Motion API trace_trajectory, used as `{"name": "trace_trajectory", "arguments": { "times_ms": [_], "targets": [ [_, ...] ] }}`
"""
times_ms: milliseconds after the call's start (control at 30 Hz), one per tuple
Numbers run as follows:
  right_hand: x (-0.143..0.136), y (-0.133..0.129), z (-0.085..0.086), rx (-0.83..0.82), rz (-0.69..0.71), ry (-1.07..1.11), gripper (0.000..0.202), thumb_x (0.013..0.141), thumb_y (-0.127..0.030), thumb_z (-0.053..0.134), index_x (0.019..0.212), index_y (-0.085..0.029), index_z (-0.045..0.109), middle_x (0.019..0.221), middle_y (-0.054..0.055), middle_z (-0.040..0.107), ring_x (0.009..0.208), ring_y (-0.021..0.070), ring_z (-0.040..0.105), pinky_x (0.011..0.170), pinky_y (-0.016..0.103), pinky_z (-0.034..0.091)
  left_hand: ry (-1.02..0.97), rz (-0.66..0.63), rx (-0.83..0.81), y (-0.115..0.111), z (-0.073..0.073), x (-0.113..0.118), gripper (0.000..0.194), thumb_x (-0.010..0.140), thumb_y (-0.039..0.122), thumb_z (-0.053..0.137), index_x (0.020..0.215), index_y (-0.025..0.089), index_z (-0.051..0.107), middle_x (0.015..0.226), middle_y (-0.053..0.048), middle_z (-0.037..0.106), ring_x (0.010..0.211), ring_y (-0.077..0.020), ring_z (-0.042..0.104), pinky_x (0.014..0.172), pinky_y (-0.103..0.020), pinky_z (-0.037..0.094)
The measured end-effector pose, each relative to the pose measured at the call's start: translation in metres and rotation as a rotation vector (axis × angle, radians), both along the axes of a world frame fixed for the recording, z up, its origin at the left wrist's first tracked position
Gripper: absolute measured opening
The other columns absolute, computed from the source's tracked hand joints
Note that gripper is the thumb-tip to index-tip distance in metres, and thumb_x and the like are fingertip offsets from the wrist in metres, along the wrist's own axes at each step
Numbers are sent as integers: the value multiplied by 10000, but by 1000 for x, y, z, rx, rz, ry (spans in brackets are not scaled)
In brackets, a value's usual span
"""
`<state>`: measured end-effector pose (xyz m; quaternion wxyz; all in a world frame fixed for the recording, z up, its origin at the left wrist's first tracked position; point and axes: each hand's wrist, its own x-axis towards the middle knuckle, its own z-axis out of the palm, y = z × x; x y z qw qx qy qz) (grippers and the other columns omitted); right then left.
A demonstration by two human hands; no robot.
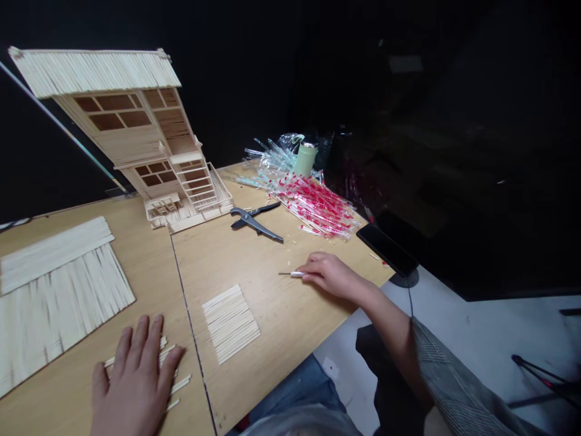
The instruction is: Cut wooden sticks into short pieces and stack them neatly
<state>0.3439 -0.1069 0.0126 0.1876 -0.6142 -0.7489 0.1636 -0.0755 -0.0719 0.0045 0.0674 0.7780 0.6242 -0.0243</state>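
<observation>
My left hand [134,378] lies flat with its fingers spread over several short wooden sticks [180,384], whose ends poke out around it. My right hand [329,274] rests on the table, its fingers closed on a slim tool with a white handle [297,274]; a thin dark tip points left, and its exact kind is unclear. Between the hands sits a small panel of sticks [231,324] laid side by side. A larger stick panel [68,303], made of two overlapping sheets, is at the left.
A stick-built model house [136,133] stands at the back left. Dark-handled pliers [256,223] lie in front of it. Farther right are red-tipped, plastic-wrapped sticks [318,206], a green bottle [305,158] and a black phone [387,249] at the table's edge. A seam [190,327] crosses the tabletop.
</observation>
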Motion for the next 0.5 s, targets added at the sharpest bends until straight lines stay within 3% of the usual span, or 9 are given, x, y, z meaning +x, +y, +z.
{"name": "trace_trajectory", "arguments": {
  "times_ms": [67,167,233,367,500],
  "targets": [
    [5,1,-5,13,-78,-73,185,950,-205,609,1050,-209,765,828,56,630,817,181,581,750,265,422,1,-4,4,0,-1,-1,663,977,475,251,1588,219,211,1665,-61,168,1546,-270,53,1214,-585,76],
    [21,10,-7,66,-363,-230,180,950,-188,590,988,-157,763,855,90,639,821,212,577,749,298,418,5,-13,3,1,-2,-3,667,971,470,264,1587,218,219,1665,-62,166,1546,-270,58,1215,-575,88],
    [25,15,-4,96,-431,-242,168,946,-198,601,1000,-153,754,884,94,652,840,221,585,760,304,420,8,-18,0,1,-2,-3,672,967,468,272,1588,217,212,1665,-66,167,1545,-271,62,1216,-572,92],
    [2,28,4,111,-268,-98,173,969,-256,596,1028,-174,736,906,69,677,854,191,605,782,274,426,18,-12,1,0,-1,-2,678,968,472,262,1589,205,204,1664,-72,173,1545,-275,59,1211,-581,103],
    [-33,45,6,54,-147,-117,113,946,-230,625,981,-176,717,925,71,679,876,184,619,788,261,423,9,-13,48,-3,-2,0,663,981,473,224,1586,201,219,1660,-65,188,1544,-270,74,1212,-582,100]
  ]
}}
